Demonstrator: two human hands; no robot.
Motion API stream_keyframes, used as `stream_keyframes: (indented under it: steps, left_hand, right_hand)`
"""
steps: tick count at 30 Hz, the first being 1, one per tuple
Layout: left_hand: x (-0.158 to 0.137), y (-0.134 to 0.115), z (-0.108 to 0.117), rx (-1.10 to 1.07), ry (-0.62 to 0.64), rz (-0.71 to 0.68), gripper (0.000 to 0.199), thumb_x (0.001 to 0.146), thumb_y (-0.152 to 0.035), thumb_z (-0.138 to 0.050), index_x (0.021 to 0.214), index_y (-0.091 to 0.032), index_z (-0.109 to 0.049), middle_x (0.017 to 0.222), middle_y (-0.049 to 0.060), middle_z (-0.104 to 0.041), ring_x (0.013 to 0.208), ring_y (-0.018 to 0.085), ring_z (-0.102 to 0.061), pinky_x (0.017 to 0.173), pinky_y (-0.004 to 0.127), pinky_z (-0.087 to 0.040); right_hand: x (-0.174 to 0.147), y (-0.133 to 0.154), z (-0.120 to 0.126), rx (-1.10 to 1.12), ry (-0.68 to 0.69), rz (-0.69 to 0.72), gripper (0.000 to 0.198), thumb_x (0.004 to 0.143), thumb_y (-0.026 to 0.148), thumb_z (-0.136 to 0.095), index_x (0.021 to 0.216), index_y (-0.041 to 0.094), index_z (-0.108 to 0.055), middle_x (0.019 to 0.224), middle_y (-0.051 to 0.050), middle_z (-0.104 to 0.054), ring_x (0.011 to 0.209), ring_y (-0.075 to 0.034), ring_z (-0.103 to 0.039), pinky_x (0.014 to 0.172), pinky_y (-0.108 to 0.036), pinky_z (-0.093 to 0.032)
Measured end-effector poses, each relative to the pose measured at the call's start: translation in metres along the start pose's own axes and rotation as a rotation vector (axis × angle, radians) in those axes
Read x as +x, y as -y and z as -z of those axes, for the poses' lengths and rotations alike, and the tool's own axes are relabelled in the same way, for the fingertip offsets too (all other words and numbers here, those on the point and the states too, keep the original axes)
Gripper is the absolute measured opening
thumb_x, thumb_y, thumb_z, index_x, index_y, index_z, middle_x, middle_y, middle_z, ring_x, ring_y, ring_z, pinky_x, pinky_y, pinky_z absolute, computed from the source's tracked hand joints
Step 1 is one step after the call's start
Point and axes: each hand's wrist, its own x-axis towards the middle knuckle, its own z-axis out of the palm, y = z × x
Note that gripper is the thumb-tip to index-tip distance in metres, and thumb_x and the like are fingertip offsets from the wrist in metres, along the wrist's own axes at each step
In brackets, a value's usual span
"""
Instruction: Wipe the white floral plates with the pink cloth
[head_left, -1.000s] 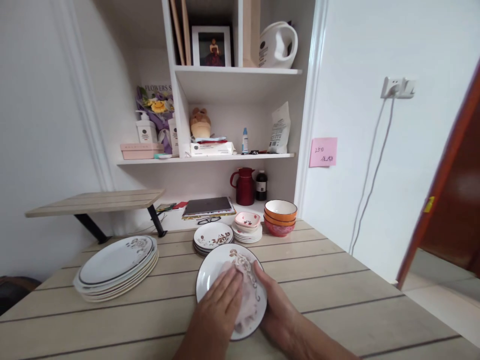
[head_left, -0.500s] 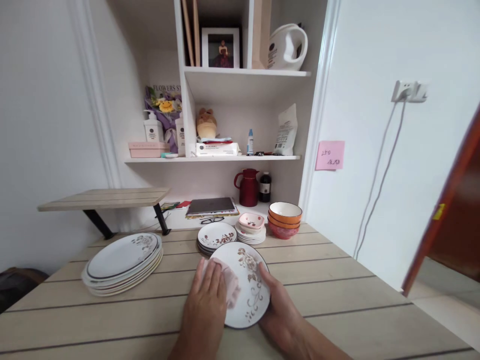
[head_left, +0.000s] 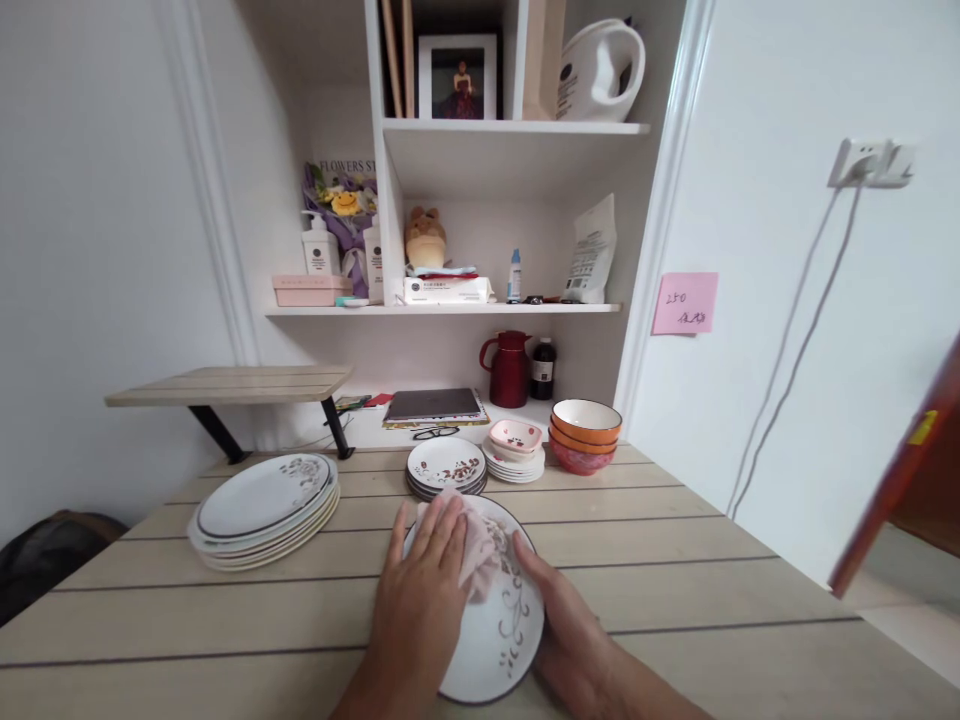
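Under my hands is a white plate (head_left: pixel 491 640) with a dark rim and brown floral decoration, tilted up toward me over the table. My right hand (head_left: pixel 574 635) grips its right edge, thumb on the face and the other fingers hidden behind. A crumpled pale pink cloth (head_left: pixel 478 560) lies against the upper left of the plate. My left hand (head_left: pixel 424 580) presses this cloth onto the surface, its fingers stretched over it. Just beyond the held plate is a stack of small dark-rimmed plates (head_left: pixel 448 463).
Larger plates (head_left: pixel 262 497) are stacked on the left, near a raised wooden stand (head_left: pixel 232 385). Small dishes (head_left: pixel 516 450) and orange and red bowls (head_left: pixel 585 437) stand at the back right. Behind them are a laptop (head_left: pixel 435 404), glasses (head_left: pixel 435 433) and a dark red jug (head_left: pixel 510 370).
My left hand and the cloth have slid up and inward over the plate, covering part of its flower. The plate sits slightly lower in view. The whole scene has shifted right.
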Motion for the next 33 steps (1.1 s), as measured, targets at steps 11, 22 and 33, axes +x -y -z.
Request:
stream_keyframes:
  steps: [11, 22, 33]
  left_hand:
    - [-0.007, -0.025, 0.001, 0.018, -0.097, -0.191, 0.047, 0.075, -0.023, -0.058, 0.12, -0.008, -0.058, 0.127, 0.013, -0.06, 0.116, 0.026, -0.057, 0.094, 0.04, -0.047]
    - [0.001, -0.009, 0.005, -0.023, -0.042, 0.087, 0.037, 0.088, -0.033, -0.046, 0.116, -0.014, -0.061, 0.125, 0.011, -0.061, 0.12, 0.027, -0.053, 0.102, 0.053, -0.037]
    - [-0.011, -0.013, -0.013, -0.244, 0.015, -0.025, 0.047, 0.088, -0.036, -0.05, 0.132, -0.019, -0.048, 0.14, 0.009, -0.049, 0.129, 0.025, -0.044, 0.104, 0.045, -0.039]
  right_hand:
    - [0.003, 0.009, 0.006, 0.089, -0.046, 0.041, 0.056, 0.086, 0.049, -0.052, 0.124, 0.009, -0.056, 0.11, -0.014, -0.069, 0.102, -0.024, -0.064, 0.096, -0.037, -0.043]
    - [0.0, 0.004, 0.0, 0.077, -0.089, 0.018, 0.055, 0.084, 0.045, -0.057, 0.126, 0.011, -0.054, 0.111, -0.013, -0.069, 0.103, -0.024, -0.064, 0.097, -0.038, -0.043]
    - [0.002, 0.01, 0.005, 0.028, -0.064, 0.047, 0.058, 0.084, 0.051, -0.054, 0.125, 0.01, -0.054, 0.114, -0.015, -0.067, 0.103, -0.024, -0.063, 0.095, -0.038, -0.044]
